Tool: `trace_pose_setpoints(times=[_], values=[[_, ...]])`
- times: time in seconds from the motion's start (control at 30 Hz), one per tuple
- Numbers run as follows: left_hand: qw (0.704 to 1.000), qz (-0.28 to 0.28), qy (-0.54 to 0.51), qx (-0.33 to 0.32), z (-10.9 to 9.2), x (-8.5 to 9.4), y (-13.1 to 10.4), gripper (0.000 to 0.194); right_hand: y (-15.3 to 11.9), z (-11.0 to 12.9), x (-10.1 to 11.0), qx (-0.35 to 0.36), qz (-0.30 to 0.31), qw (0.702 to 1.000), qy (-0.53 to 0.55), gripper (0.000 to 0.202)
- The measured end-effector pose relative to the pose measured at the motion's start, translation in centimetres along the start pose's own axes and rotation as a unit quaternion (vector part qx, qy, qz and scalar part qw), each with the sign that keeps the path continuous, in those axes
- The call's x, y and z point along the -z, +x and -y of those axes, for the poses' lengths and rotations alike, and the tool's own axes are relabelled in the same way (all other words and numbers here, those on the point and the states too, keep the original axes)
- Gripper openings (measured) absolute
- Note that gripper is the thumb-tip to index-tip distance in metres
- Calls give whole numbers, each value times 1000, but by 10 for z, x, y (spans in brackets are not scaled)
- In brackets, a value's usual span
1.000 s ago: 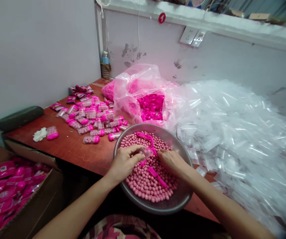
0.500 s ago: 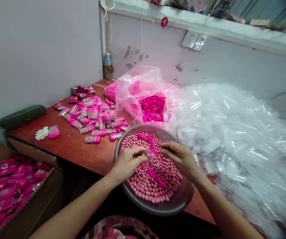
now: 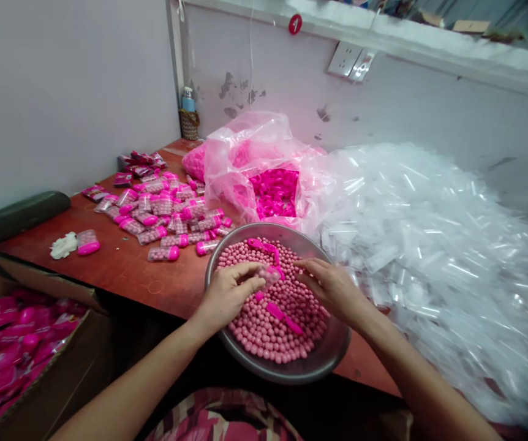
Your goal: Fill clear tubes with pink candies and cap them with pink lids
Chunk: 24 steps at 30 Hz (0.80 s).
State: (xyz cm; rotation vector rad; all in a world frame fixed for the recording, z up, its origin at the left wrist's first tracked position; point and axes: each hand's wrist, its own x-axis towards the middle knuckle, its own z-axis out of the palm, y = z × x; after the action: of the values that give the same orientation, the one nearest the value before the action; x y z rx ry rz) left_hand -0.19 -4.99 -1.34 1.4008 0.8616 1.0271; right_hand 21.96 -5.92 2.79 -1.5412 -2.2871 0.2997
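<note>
My left hand (image 3: 227, 297) grips a small clear plastic bottle (image 3: 271, 275) between thumb and fingers, with pink balls showing inside. It is held over a grey metal bowl (image 3: 286, 373) of pink candy-like balls (image 3: 264, 340). Just to the right, my right hand (image 3: 331, 288) hovers above the bowl, fingers loosely bent and apart, with nothing visible in them. Among the balls lie a bright pink strip-like plastic piece (image 3: 264, 246) and another pink plastic piece (image 3: 285, 317); their exact kind is unclear.
Filled bottles with pink caps (image 3: 163, 205) lie on the red table (image 3: 154, 282). Behind the bowl stands a bag (image 3: 245, 135) of pink caps. Clear empty bottles (image 3: 420, 214) heap up at right. A cardboard box (image 3: 68, 361) of pink packets is at lower left.
The view has shifted slightly, moving the scene left and up. My left hand still holds the bottle over the bowl. My right hand's fingers have spread a little.
</note>
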Motion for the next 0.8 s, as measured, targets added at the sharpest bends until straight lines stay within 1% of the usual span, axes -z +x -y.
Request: trace_pose_setpoints(times=[0.07, 0.17, 0.2, 0.27, 0.37, 0.47, 0.6, 0.67, 0.73, 0.8], values=[[1000, 4, -24, 5, 2, 0, 0, 27, -6, -1, -6, 4, 58, 997, -51, 22], [999, 18, -37, 7, 1, -1, 0, 25, -12, 9, -20, 24, 183, 980, -69, 18], [999, 20, -41, 9, 1, -1, 0, 25, -13, 14, -25, 22, 211, 973, -88, 19], [999, 21, -49, 11, 0, -1, 0, 25, -13, 22, -34, 4, 234, 962, -143, 24], [999, 18, -43, 8, 0, -1, -1, 23, -10, 29, -42, -16, 237, 954, -184, 25], [999, 18, -32, 2, 2, -1, -1, 23, -8, 30, -42, -13, 230, 957, -176, 22], [999, 23, -43, -3, 3, -1, 0, 22, -7, 28, -42, -31, 208, 964, -160, 17], [998, 28, -51, -5, 3, -1, 0, 21, -6, 25, -42, -34, 204, 970, -131, 15], [999, 23, -39, -9, 2, -1, 0, 21, -5, 20, -39, -29, 189, 979, -71, 20], [1000, 15, -5, -14, 1, 0, -1, 22, -4, 15, -32, -37, 137, 990, 12, 29]])
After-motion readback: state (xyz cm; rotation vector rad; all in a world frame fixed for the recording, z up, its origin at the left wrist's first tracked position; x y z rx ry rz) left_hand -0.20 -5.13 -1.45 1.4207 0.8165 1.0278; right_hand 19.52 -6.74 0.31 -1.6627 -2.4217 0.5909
